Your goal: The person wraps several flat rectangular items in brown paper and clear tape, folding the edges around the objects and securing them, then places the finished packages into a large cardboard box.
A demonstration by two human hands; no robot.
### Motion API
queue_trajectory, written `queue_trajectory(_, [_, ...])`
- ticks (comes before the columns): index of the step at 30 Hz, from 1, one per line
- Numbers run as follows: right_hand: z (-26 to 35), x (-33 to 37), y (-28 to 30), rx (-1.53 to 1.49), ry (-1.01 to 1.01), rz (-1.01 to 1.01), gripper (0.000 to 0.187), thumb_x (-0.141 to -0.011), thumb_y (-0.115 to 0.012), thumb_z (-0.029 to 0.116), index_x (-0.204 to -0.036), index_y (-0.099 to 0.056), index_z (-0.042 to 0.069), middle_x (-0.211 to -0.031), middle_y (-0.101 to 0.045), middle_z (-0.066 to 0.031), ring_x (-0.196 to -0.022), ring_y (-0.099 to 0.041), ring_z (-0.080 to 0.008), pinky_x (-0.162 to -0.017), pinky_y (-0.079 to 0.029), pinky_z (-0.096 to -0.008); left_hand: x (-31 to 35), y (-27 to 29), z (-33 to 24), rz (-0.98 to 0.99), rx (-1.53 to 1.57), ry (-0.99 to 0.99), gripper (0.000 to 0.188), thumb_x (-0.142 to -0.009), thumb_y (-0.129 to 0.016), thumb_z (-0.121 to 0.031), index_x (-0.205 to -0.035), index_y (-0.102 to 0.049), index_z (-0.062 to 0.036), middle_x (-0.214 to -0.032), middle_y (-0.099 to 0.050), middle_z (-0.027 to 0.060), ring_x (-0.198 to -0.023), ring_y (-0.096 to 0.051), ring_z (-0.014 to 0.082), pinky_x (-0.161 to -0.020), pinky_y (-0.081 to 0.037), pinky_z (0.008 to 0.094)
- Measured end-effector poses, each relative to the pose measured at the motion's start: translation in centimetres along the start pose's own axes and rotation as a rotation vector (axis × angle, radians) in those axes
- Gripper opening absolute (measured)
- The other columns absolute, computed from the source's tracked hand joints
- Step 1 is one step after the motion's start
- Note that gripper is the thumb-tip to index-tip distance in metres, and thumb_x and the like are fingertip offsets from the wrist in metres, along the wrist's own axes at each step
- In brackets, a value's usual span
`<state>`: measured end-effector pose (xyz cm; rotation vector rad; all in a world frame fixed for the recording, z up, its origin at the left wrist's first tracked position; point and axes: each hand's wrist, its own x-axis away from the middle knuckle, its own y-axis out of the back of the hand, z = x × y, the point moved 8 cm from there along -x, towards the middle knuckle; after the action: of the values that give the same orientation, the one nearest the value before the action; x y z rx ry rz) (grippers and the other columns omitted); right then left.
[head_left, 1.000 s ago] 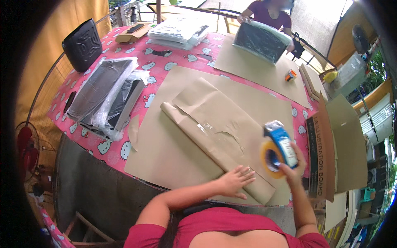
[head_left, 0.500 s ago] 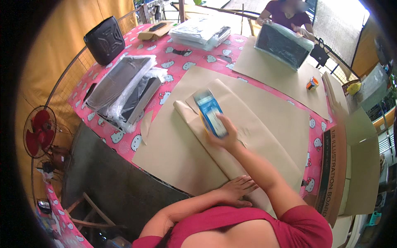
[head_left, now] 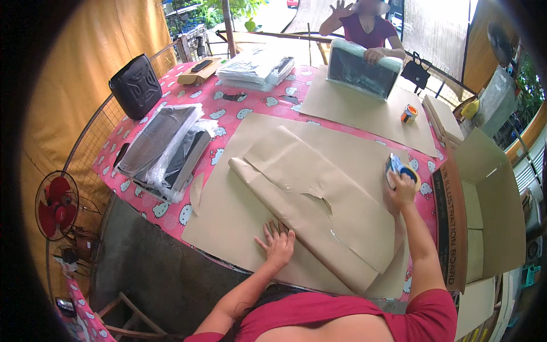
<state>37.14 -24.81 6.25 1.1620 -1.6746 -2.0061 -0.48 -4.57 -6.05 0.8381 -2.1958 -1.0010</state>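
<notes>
A brown paper bundle (head_left: 307,182), folded over with a small tear and a crease in its top, lies on a larger flat sheet of brown paper (head_left: 222,219). My left hand (head_left: 277,245) rests with fingers spread at the bundle's near left edge, partly on the lower sheet. At the sheet's right side, my right hand (head_left: 403,191) grips a blue tape dispenser (head_left: 393,164) with a yellowish roll on it. The dispenser sits close to the paper; whether it touches is unclear.
Plastic-wrapped dark flat items (head_left: 156,139) lie left, before a black case (head_left: 135,85). Behind are white wrapped packs (head_left: 250,67). Across the table a co-worker steadies a wrapped dark panel (head_left: 362,71), one hand raised. An orange tape roll (head_left: 408,113) and open carton (head_left: 496,199) are right.
My right hand has carried the tape dispenser from above the bundle to the right. My left hand has slid left and spread its fingers. The co-worker has raised one hand.
</notes>
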Motion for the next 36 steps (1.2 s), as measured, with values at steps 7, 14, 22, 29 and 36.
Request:
queue_trajectory(7, [8.0, -1.6, -0.8, -0.050, -0.011, -0.082, 0.047, -0.068, -0.075, 0.033, -0.109, -0.065, 0.014, -0.116, -0.055, -0.0163, -0.105, -0.051, -0.0301, -0.086, -0.041, -0.0392, -0.6, -0.8, 0.4, -0.080, 0.140, 0.233, 0.066, -0.095, -0.016, -0.049, -0.145, -0.013, -0.0055, -0.152, -0.002, 0.0142, -0.140, 0.006, 0.0336, -0.101, 0.013, 0.0636])
queue_trajectory(14, [9.9, -2.4, -11.3, -0.800, -0.266, 0.482, 0.039, -0.085, -0.060, 0.038, -0.091, -0.069, 0.000, -0.073, -0.066, -0.0138, -0.071, -0.063, -0.0174, -0.068, -0.048, -0.0327, -2.1, -2.2, -1.6, -0.223, 0.539, 0.520, 0.066, -0.096, -0.027, -0.043, -0.145, -0.005, -0.0042, -0.151, 0.003, 0.0169, -0.140, 0.005, 0.0302, -0.107, 0.006, 0.0568])
queue_trajectory(22, [13.8, 0.3, -10.0, -0.772, -0.452, 0.294, 0.045, -0.083, -0.060, 0.040, -0.074, -0.066, -0.004, -0.069, -0.063, -0.0211, -0.060, -0.060, -0.0294, -0.063, -0.047, -0.0381, -15.5, 6.7, -0.2, 0.078, 0.880, 0.044, 0.071, -0.094, -0.039, -0.037, -0.143, -0.003, 0.0009, -0.148, -0.009, 0.0249, -0.139, -0.006, 0.0323, -0.112, -0.010, 0.0417])
queue_trajectory(29, [13.2, 2.5, -9.7, -0.729, -0.377, 0.163, 0.045, -0.086, -0.054, 0.043, -0.079, -0.066, -0.001, -0.079, -0.058, -0.0243, -0.073, -0.054, -0.0381, -0.069, -0.043, -0.0435, -12.6, 7.0, -2.1, -0.046, -0.134, 0.002, 0.072, -0.092, -0.031, -0.052, -0.146, -0.005, -0.0121, -0.151, 0.007, 0.0177, -0.139, 0.001, 0.0358, -0.101, 0.002, 0.0675])
queue_trajectory(36, [15.1, 8.9, -5.3, -0.840, -0.532, 0.127, 0.035, -0.078, -0.065, 0.031, -0.077, -0.067, -0.003, -0.074, -0.057, -0.0231, -0.066, -0.054, -0.0359, -0.070, -0.044, -0.0422, -11.9, 3.6, -9.9, 0.022, -0.507, -0.612, 0.068, -0.092, -0.028, -0.054, -0.147, -0.011, -0.0182, -0.153, 0.004, 0.0096, -0.140, 0.002, 0.0323, -0.101, 0.004, 0.0677])
